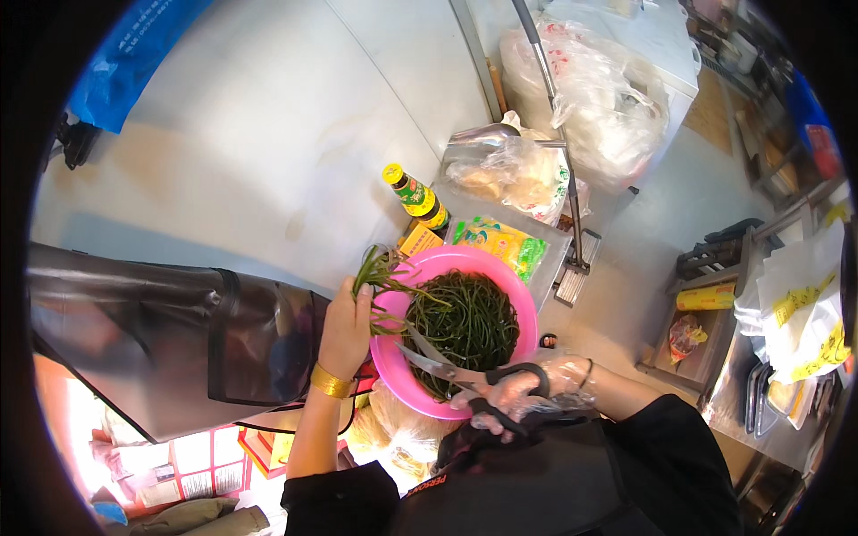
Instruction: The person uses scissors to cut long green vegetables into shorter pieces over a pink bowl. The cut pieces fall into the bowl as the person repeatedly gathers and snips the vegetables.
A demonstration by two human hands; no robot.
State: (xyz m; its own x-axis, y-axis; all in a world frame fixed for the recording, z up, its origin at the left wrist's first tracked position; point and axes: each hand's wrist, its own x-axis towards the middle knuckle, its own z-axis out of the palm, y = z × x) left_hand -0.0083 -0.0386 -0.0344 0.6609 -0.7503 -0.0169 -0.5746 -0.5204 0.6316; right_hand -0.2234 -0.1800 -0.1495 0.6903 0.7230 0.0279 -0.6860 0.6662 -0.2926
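A pink plastic basin (527, 315) holds a heap of dark green, thin strands (462, 321), possibly shredded seaweed. At the basin's left rim, my left hand (347, 331), bare and with a gold bracelet at the wrist, grips a bunch of the green strands (375, 271), some of which trail over the rim. My right hand (529, 388), in a clear plastic glove, holds black-handled scissors (439, 367) by their loops. The scissor blades are spread apart over the basin's left part, with their tips close to the lower ends of the held bunch.
Beyond the basin stand a yellow-capped bottle (419, 199), a yellow-green packet (499, 242) and plastic bags (509, 174) with a metal scoop (484, 135). A long-handled tool (571, 181) leans there. Bagged goods (395, 425) lie below the basin; a shelf unit (710, 342) stands right.
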